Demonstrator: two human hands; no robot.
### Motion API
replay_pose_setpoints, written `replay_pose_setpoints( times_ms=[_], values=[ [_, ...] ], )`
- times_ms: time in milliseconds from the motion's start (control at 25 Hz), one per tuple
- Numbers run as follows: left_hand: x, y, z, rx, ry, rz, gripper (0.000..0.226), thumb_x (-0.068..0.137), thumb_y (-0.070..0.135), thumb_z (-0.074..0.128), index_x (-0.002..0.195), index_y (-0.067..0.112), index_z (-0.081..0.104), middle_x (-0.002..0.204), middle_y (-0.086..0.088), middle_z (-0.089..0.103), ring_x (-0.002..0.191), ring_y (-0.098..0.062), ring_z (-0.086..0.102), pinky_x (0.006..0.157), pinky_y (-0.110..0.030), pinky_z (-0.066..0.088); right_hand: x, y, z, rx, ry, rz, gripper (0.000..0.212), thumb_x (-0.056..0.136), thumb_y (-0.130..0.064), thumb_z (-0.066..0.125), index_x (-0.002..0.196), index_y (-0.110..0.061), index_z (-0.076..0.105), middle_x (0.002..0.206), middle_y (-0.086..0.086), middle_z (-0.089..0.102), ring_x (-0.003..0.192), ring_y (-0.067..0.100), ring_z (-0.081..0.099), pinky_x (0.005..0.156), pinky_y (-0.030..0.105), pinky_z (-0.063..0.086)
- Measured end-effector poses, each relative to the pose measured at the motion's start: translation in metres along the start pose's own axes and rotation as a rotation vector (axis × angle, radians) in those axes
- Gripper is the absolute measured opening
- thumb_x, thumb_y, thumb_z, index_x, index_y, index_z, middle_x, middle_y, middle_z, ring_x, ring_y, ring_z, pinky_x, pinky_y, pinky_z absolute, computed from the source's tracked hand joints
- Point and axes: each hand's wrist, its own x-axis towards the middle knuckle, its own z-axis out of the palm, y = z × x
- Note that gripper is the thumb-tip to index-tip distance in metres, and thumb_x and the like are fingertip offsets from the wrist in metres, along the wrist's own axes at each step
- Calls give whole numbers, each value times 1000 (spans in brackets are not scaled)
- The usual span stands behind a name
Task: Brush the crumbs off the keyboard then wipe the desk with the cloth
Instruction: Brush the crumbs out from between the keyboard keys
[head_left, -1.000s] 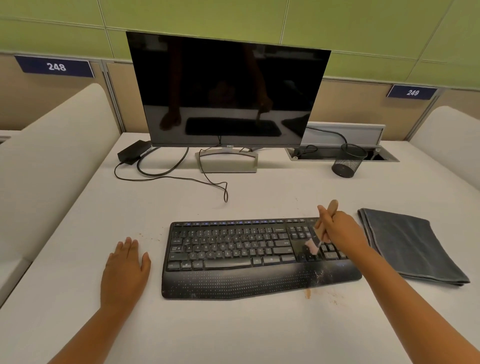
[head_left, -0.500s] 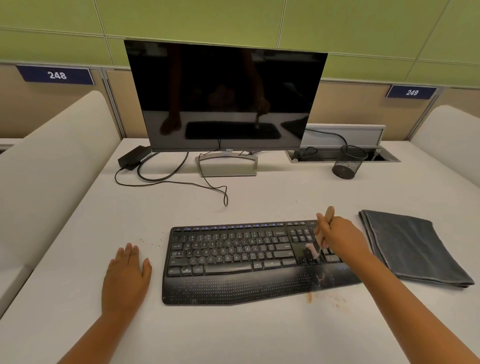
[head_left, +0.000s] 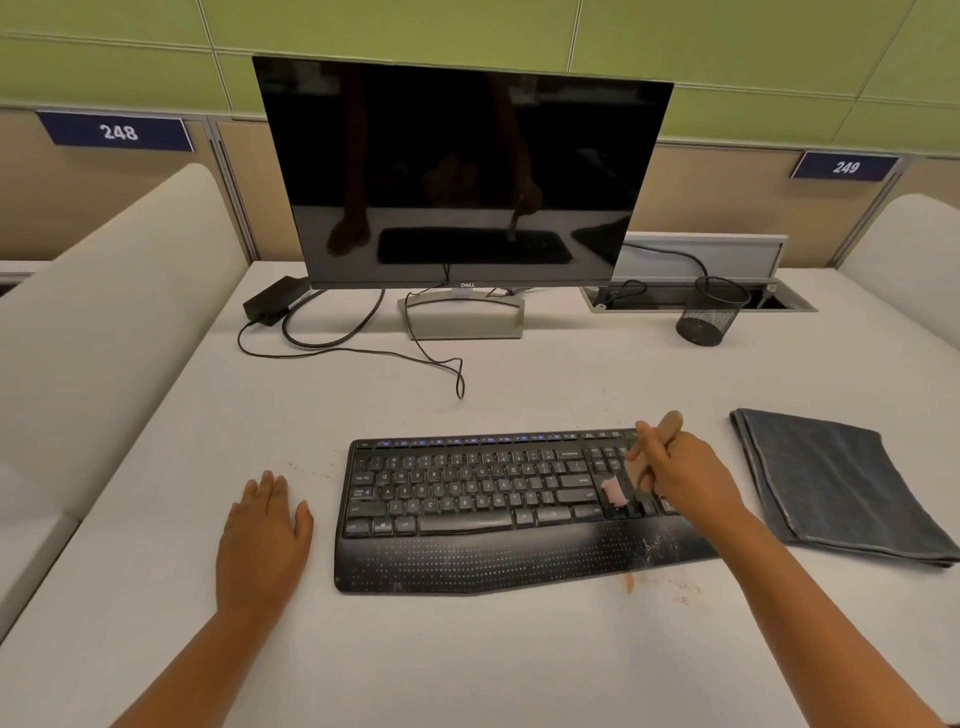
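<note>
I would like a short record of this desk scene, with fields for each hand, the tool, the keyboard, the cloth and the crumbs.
left hand: left hand rests flat on the white desk, left of the keyboard
right hand: right hand grips the brush
tool: small wooden-handled brush, bristles on the keys at the keyboard's right end
keyboard: black curved keyboard with wrist rest, pale dust on its right part
cloth: folded dark grey cloth, lying untouched to the right
crumbs: orange crumbs on the desk before the keyboard's right corner
</note>
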Motion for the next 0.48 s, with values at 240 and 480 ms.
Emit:
replay_pose_setpoints(
  times_ms=[240, 480],
  values=[
    [1, -3, 0, -27, 8, 22, 47, 93, 19, 47, 132, -7, 42, 141, -22, 39, 134, -35, 32, 111, -45, 22, -14, 3, -7, 312, 130, -2, 32, 97, -39, 42, 91, -17, 65, 64, 4, 66, 51, 8, 57, 53, 23, 47],
    [-1, -4, -1, -39, -3, 25, 49, 93, 21, 46, 134, -6, 39, 143, -21, 36, 136, -33, 30, 112, -42, 19, -45, -4, 7, 559, 93, 51, 18, 95, -30, 46, 97, -25, 63, 76, 2, 67, 58, 11, 61, 44, 16, 46]
  ],
)
